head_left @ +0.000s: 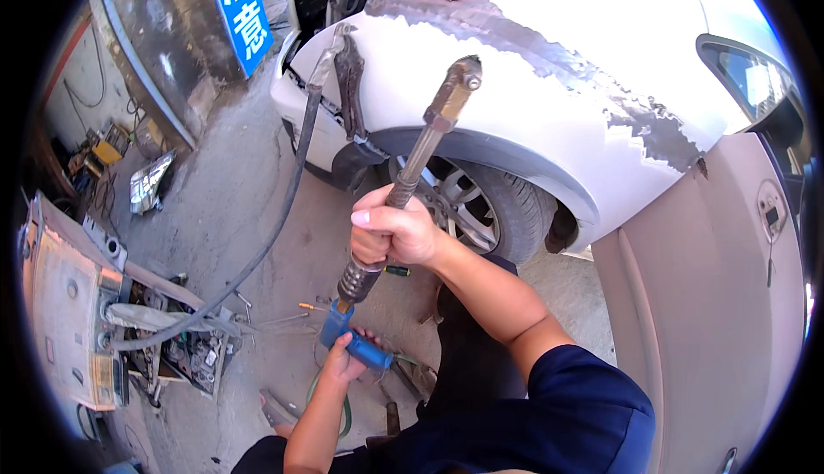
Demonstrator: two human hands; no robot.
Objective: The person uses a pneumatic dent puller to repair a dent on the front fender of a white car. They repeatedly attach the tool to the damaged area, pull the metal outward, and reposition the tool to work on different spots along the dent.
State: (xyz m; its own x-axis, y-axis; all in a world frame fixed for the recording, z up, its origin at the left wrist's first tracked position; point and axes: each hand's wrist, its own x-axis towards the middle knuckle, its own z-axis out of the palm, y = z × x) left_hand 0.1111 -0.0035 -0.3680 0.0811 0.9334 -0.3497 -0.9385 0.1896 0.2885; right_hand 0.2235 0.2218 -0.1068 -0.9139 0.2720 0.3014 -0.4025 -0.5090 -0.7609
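I hold a slide-hammer dent puller [421,154] slanting up and away from me, its brass-coloured end block toward the car's fender. My right hand [395,229] is wrapped round the metal slide on its shaft. Lower down, my left hand [345,355] grips the blue pistol handle [369,352]. Beyond stands a white car with a fender [515,96] whose paint is ground off in a long grey band. I cannot tell whether the tip touches the fender. A clamp [342,36] on a dark cable [296,173] is attached at the fender's front edge.
A machine [73,302] with a drawer of loose tools stands at left, the cable running to it. The car's front wheel [493,208] is ahead, and an open door [704,319] is at right. Small tools lie on the concrete floor. A blue sign [242,10] leans far left.
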